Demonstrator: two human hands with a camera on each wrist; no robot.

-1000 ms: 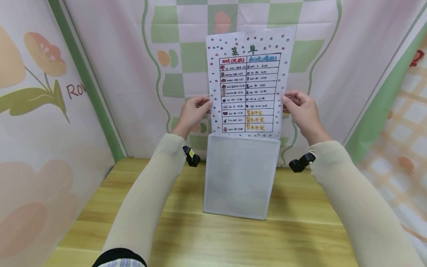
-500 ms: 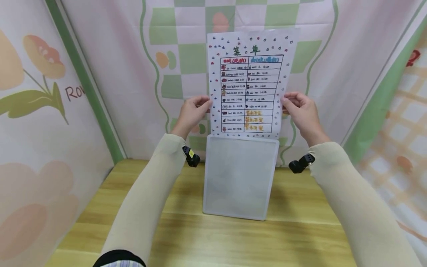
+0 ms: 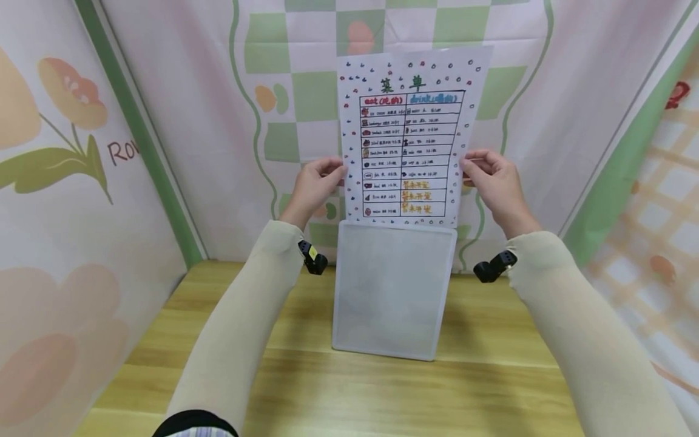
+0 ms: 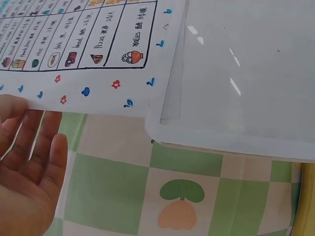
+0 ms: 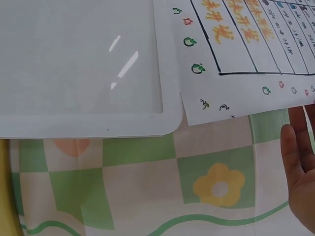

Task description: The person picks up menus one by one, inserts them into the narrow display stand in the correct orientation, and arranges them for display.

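Left hand [image 3: 314,185] and right hand [image 3: 491,179] pinching the 2 side edges of a menu sheet [image 3: 406,136], held upright above a white board [image 3: 393,291] leaning on the wooden table [image 3: 218,340].

Your arms are covered to the wrist by snug, plain beige sleeves; the left sleeve [image 3: 240,321] and the right sleeve [image 3: 579,328] both look smooth and unmarked. Your left hand [image 3: 314,185] and right hand [image 3: 494,182] are bare. A small black camera clip [image 3: 313,257] with a yellow tag sits under your left wrist, and a matching black clip [image 3: 493,266] sits under your right. At the left sleeve's upper end you wear a black band [image 3: 191,420] over pale checked cloth.
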